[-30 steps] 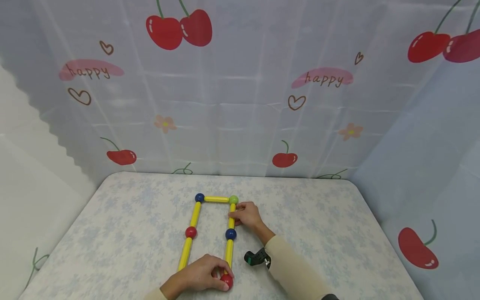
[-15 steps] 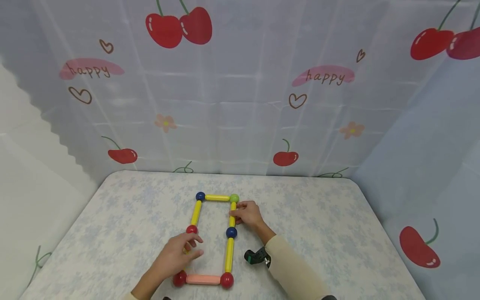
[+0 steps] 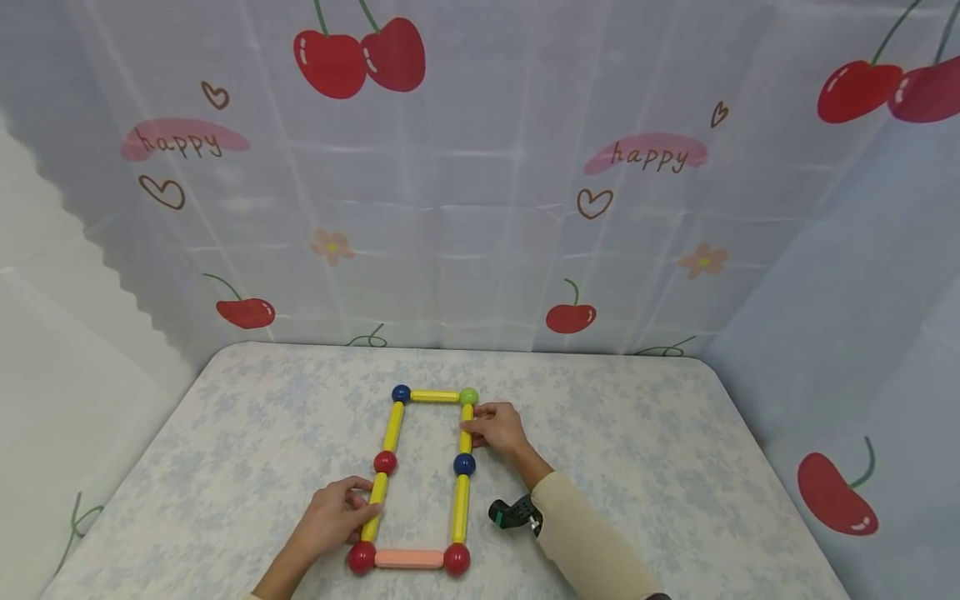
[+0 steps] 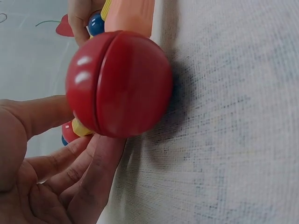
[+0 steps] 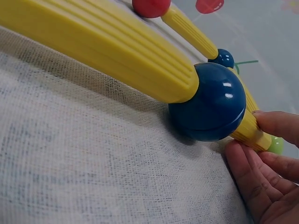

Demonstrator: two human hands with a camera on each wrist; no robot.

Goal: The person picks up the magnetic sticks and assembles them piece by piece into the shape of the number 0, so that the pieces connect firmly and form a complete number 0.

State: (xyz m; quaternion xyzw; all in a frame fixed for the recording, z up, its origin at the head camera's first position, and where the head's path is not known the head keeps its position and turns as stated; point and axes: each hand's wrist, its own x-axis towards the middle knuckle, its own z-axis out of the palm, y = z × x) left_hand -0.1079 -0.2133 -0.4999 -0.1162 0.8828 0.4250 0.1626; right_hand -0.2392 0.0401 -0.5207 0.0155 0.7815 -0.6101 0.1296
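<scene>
A long rectangle of rods and balls lies on the table. My left hand (image 3: 327, 518) holds the near left yellow rod (image 3: 380, 492) between thumb and fingers. Just below it sits a red ball (image 4: 119, 84), which hides most of that rod in the left wrist view. Over on the far right side, my right hand (image 3: 498, 428) pinches another yellow rod (image 5: 251, 130), between a blue ball (image 5: 208, 102) and a green ball (image 3: 468, 397). A pink rod (image 3: 409, 559) joins two red balls along the near end; a yellow rod (image 3: 435, 396) spans the far end.
The patterned tabletop (image 3: 615, 450) extends around the rectangle, its back edge against a cherry-printed curtain (image 3: 480, 250). A black device (image 3: 513, 513) shows at the right wrist, beside the sleeve (image 3: 588, 533).
My left hand has left the near right red ball, crossed to the left and taken hold of the near left yellow rod. My right hand stays on its rod.
</scene>
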